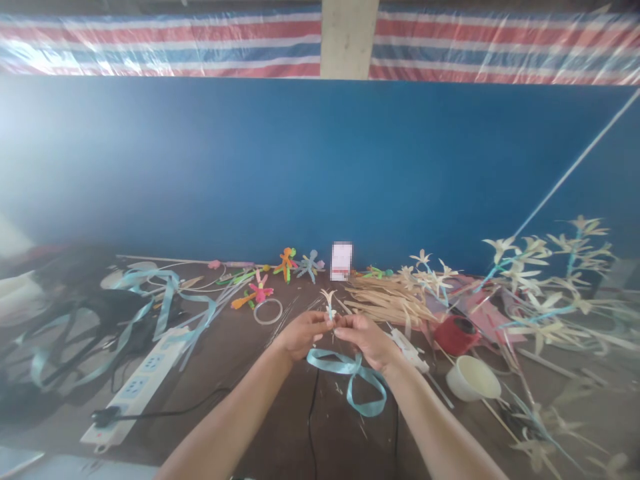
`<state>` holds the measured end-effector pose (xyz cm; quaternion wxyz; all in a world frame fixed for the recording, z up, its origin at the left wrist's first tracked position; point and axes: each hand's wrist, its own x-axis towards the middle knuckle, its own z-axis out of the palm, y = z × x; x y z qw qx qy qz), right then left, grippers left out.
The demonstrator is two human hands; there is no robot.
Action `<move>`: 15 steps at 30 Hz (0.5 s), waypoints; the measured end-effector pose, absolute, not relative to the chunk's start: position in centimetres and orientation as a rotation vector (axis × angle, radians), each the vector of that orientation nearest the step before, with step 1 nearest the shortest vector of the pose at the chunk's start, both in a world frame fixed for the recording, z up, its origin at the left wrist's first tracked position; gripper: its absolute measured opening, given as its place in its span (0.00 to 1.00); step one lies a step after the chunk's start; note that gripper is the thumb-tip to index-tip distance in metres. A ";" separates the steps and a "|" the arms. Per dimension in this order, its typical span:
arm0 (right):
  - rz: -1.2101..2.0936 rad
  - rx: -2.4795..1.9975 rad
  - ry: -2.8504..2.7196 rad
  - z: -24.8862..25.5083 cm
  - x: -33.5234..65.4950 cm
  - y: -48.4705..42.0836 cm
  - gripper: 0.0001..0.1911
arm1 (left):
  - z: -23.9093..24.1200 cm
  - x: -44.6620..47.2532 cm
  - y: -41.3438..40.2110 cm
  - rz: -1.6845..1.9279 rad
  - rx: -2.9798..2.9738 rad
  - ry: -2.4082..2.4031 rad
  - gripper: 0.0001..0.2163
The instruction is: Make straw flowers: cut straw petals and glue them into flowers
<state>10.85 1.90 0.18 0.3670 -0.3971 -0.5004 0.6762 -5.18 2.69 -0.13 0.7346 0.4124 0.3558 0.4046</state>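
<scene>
A small pale artificial flower [328, 298] stands upright over the middle of the table, its thin petals spreading at the top. Below the petals it is wrapped in something white and light blue. My left hand [304, 335] pinches it from the left with closed fingers. From the other side, my right hand [366, 338] has its thumb and fingers pressed together at the stem. A light-blue ribbon [367, 399] curls in loops just under my hands; where its end runs is hidden by my fingers.
A white power strip [145, 380] with a black plug lies left, near more blue ribbon [170, 293]. Right are pale dried strips [387, 300], a white glue gun [409, 350], a red roll [455, 335], a white cup [473, 378] and several finished flowers [537, 277]. A blue panel [320, 167] stands behind.
</scene>
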 end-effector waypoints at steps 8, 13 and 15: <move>1.639 -1.084 -1.097 -0.7 10.2 2.4 0.07 | -0.3 -4.6 2.5 0.946 0.904 0.910 0.10; 1.512 -1.078 -1.016 -1.1 10.0 2.5 0.08 | -0.5 -3.8 1.3 0.989 0.839 0.855 0.16; 1.483 -1.079 -1.040 -0.9 10.0 2.5 0.08 | -0.5 -3.5 1.1 1.000 0.846 0.828 0.17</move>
